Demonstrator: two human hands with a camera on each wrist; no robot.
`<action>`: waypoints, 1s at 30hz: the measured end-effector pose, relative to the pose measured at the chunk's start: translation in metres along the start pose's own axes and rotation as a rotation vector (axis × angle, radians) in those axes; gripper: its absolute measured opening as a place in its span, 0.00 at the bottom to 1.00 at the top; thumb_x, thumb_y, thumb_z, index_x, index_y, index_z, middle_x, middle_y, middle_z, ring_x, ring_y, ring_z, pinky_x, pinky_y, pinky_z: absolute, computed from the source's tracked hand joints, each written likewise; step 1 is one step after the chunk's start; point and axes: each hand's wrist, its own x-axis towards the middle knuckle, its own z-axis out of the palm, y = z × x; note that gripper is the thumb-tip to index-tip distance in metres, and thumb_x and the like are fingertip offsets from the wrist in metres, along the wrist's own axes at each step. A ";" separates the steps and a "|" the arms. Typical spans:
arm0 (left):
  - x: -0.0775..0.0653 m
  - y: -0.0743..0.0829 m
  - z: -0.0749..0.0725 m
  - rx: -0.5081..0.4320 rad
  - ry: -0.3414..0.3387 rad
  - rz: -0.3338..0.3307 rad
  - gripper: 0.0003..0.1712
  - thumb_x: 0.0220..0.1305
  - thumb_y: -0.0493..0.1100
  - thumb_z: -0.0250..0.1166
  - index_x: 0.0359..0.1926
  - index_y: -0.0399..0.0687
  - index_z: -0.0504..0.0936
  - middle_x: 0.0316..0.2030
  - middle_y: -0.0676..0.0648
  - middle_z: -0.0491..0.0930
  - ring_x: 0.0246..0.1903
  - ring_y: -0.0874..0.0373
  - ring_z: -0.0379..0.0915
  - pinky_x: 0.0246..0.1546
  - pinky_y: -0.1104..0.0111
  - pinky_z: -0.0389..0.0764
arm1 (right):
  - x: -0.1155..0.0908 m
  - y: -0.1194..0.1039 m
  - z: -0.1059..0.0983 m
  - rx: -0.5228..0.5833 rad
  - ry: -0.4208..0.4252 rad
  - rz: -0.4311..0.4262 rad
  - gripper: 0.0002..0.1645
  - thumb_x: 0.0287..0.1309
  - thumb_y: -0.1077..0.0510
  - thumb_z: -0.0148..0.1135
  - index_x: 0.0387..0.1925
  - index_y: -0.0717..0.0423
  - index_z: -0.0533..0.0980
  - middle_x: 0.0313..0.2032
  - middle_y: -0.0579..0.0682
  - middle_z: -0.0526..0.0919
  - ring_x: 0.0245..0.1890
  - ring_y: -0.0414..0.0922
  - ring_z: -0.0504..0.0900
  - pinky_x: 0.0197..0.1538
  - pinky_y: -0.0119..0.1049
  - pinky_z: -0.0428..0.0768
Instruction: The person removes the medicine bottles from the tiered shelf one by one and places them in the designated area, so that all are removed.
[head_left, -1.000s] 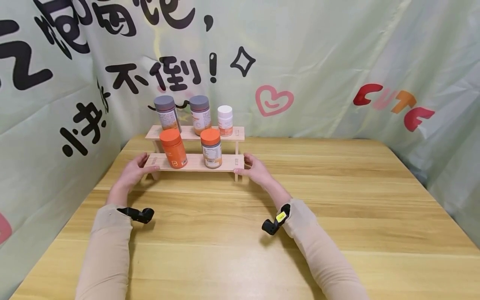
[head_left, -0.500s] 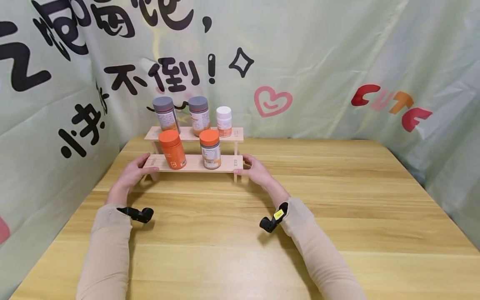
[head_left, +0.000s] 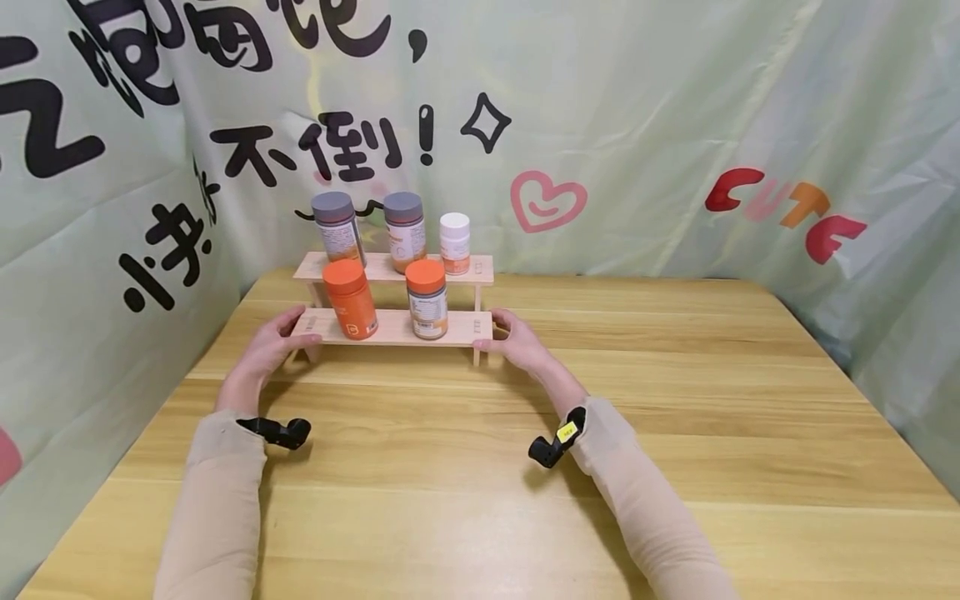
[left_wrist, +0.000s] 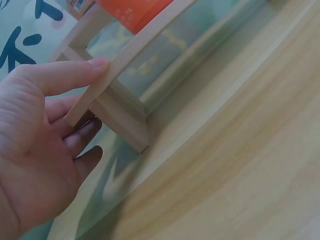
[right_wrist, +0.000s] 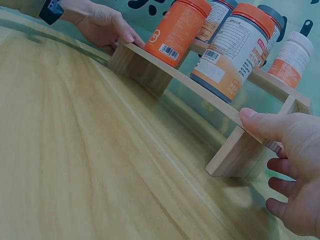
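A two-tier wooden shelf rack (head_left: 390,327) stands toward the back left of the table, bearing several upright bottles. My left hand (head_left: 266,343) grips the left end of its lower board; in the left wrist view the thumb lies on the front edge, with fingers behind and below. At the right end, my right hand (head_left: 519,340) holds the same board between thumb and fingers. On the lower tier are an all-orange bottle (head_left: 350,302) and an orange-capped, white-labelled bottle (head_left: 427,302). Two grey-capped bottles (head_left: 405,233) and a small white bottle (head_left: 454,243) occupy the upper tier.
The wooden tabletop (head_left: 675,375) stretches to the right and in front of the rack. A pale printed curtain (head_left: 622,108) hangs close behind the rack and along the left side. Black cameras (head_left: 277,432) are strapped at both wrists.
The rack with its bottles has shifted slightly to the right, both hands moving along with it. The grip at both ends is unaltered.
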 end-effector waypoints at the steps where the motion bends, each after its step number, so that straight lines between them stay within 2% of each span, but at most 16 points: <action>1: -0.001 0.000 0.001 -0.003 0.001 0.001 0.47 0.61 0.39 0.62 0.71 0.37 0.41 0.70 0.36 0.42 0.68 0.43 0.41 0.67 0.55 0.45 | -0.001 0.001 -0.001 0.001 -0.002 0.000 0.46 0.51 0.60 0.68 0.67 0.64 0.55 0.65 0.60 0.62 0.65 0.54 0.58 0.67 0.47 0.56; 7: -0.005 0.000 0.007 -0.025 -0.005 0.009 0.48 0.60 0.39 0.62 0.71 0.37 0.42 0.70 0.36 0.42 0.68 0.44 0.42 0.67 0.55 0.46 | -0.009 0.004 -0.005 0.007 0.002 0.005 0.45 0.51 0.60 0.68 0.66 0.63 0.56 0.64 0.60 0.63 0.65 0.54 0.59 0.67 0.47 0.56; 15: -0.011 0.003 0.018 0.008 -0.008 0.028 0.46 0.59 0.38 0.63 0.70 0.33 0.45 0.69 0.34 0.47 0.66 0.42 0.47 0.66 0.54 0.51 | -0.022 0.010 -0.015 -0.011 -0.011 -0.002 0.47 0.51 0.59 0.67 0.67 0.65 0.54 0.64 0.62 0.62 0.65 0.56 0.58 0.66 0.49 0.56; 21: -0.014 0.006 0.025 -0.022 -0.029 0.054 0.44 0.59 0.35 0.62 0.69 0.31 0.48 0.68 0.33 0.49 0.66 0.42 0.48 0.66 0.54 0.51 | -0.031 0.013 -0.026 -0.033 -0.016 -0.013 0.47 0.51 0.59 0.68 0.67 0.67 0.53 0.64 0.64 0.61 0.64 0.57 0.59 0.66 0.49 0.58; 30: -0.019 0.009 0.033 0.005 -0.048 0.059 0.43 0.59 0.36 0.63 0.69 0.32 0.49 0.68 0.34 0.50 0.66 0.42 0.48 0.66 0.54 0.52 | -0.041 0.016 -0.037 -0.042 -0.030 -0.034 0.43 0.52 0.60 0.67 0.65 0.65 0.57 0.63 0.63 0.63 0.64 0.58 0.59 0.65 0.50 0.58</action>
